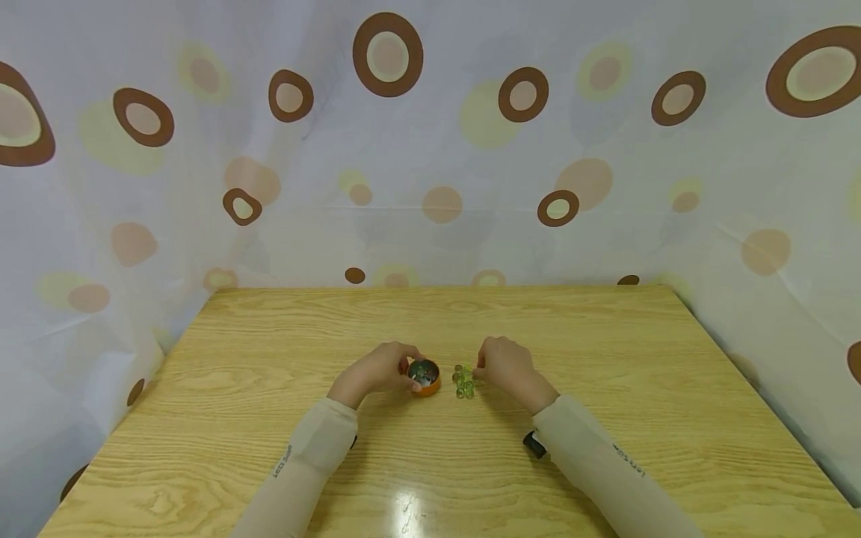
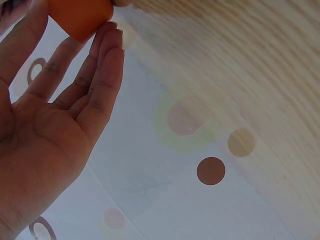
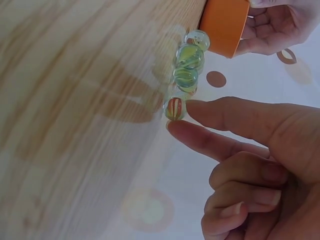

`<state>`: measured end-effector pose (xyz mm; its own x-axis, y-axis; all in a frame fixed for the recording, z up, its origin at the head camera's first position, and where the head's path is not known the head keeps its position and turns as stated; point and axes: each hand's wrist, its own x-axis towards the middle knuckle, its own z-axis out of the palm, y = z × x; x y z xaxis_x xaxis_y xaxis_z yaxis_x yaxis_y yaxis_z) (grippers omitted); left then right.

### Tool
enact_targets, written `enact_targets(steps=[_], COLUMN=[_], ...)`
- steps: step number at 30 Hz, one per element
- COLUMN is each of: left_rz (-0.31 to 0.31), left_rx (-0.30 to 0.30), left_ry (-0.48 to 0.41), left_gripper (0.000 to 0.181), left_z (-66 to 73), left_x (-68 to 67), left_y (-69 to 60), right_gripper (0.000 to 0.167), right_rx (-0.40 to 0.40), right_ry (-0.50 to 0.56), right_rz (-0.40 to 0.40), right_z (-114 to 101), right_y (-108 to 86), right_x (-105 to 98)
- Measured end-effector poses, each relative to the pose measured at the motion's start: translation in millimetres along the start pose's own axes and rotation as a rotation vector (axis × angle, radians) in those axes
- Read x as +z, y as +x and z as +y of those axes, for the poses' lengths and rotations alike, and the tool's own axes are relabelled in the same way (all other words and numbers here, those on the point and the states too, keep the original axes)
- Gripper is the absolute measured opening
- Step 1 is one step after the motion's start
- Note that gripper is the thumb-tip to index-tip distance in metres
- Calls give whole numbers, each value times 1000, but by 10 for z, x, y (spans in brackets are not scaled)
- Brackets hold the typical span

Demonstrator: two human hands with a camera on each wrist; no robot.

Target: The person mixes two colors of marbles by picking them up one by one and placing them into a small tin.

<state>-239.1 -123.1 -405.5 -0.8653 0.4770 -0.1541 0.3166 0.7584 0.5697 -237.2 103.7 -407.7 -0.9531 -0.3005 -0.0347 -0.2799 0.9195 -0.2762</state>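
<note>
pale, ring-patterned sheeting [image 1: 403, 157] hangs behind and beside a wood-grained table [image 1: 282, 329].

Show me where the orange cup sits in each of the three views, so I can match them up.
Head: the orange cup is below the centre, about midway across.
Left wrist: the orange cup is at the top, left of the middle, cut off by the top edge.
Right wrist: the orange cup is at the top, right of the middle.
Shared landmark: the left hand, holding it in all three.
</note>
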Motion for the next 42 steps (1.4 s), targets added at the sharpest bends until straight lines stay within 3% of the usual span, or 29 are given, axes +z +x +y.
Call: enact_targets(steps=[28,42], left_rz=[10,2], left_rx=[2,-8], left_ry=[-13,-30], left_gripper=[47,46], left_z=[35,27], left_x=[-13,-11], left_y=[-31,-32], right_gripper=[6,13], right_rx=[26,-36], right_ry=[24,79], right_rz=[-42,62], right_z=[46,-76], right_y=[-42,-52], right_x=[-27,-53])
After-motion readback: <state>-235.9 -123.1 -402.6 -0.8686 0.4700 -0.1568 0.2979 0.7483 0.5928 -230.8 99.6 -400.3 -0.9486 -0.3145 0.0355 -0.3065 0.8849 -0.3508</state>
